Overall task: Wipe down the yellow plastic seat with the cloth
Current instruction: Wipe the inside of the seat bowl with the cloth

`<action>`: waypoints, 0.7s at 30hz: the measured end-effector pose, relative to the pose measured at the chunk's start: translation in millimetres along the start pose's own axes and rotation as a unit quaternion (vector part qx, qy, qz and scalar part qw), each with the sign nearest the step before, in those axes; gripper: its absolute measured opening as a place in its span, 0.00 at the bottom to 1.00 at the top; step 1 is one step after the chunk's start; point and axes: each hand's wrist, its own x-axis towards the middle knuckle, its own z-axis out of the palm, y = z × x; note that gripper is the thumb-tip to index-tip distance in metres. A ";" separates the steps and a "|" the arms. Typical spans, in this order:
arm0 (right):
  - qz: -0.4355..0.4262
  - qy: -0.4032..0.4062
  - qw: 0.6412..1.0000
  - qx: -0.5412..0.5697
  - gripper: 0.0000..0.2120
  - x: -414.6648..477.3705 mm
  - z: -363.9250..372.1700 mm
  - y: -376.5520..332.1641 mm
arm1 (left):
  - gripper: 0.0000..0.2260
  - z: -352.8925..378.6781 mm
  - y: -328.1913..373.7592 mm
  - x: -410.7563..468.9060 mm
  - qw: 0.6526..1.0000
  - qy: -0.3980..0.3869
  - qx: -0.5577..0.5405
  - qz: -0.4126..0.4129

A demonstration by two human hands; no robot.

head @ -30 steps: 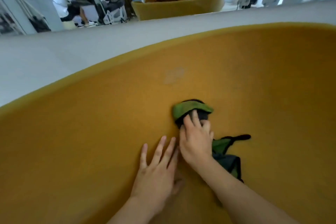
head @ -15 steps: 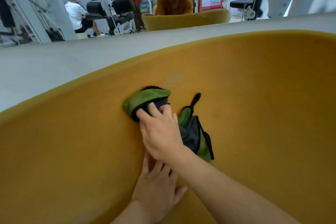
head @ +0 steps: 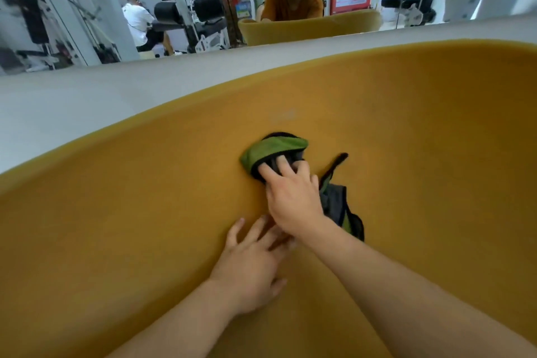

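Item: seat [head: 145, 227], yellow moulded plastic, a wide curved shell that fills most of the head view. Its rim runs across the upper frame with pale grey floor [head: 87, 96] beyond. Item: cloth [head: 276, 147], green with black lining, lying on the inner wall of the seat a little right of centre and bunched at its far end into a folded pad. A loose tail [head: 340, 209] trails back toward the person beside the right wrist, with a thin black strip pointing up from it. Right hand [head: 293, 200]: laid on the cloth, fingers [head: 286, 167] stretched forward and pressing into the pad, tips partly under the green fold; nothing is clenched. Judged purpose: a flat press spreads force over the pad so it rubs the plastic, and the fold over the fingertips probably keeps the cloth travelling with the hand. Left hand [head: 250, 264]: released, fingers spread, resting flat on bare plastic just below the right wrist in the frame, fingertips partly under that wrist; it holds nothing. Judged purpose: a brace for the body while leaning into the shell, or a steady for the seat. Condition note: a faint pale patch [head: 283, 116] sits on the plastic above the cloth, apart from it; likely a mark not yet wiped. Task status, judged: wiping under way; the wide areas either side of the cloth show no sign of being cleaned or not.
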 end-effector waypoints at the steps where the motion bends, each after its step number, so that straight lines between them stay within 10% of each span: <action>1: -0.023 -0.010 1.000 -0.019 0.17 -1.3 -2.9 15.0 | 0.23 -12.0 -7.1 -1.2 0.999 0.035 0.022 -0.004; 7: 0.254 -0.085 0.963 0.006 0.20 -34.0 -13.5 115.3 | 0.32 -125.3 -71.2 15.0 0.933 0.292 0.139 -0.159; 18: -0.032 0.002 0.994 0.108 0.27 30.9 -21.4 -56.9 | 0.34 -133.0 -103.3 31.2 0.907 0.316 0.102 -0.257; 21: 0.061 0.016 0.994 0.094 0.28 53.5 -23.1 9.9 | 0.33 -129.4 -105.6 32.3 0.908 0.318 0.094 -0.256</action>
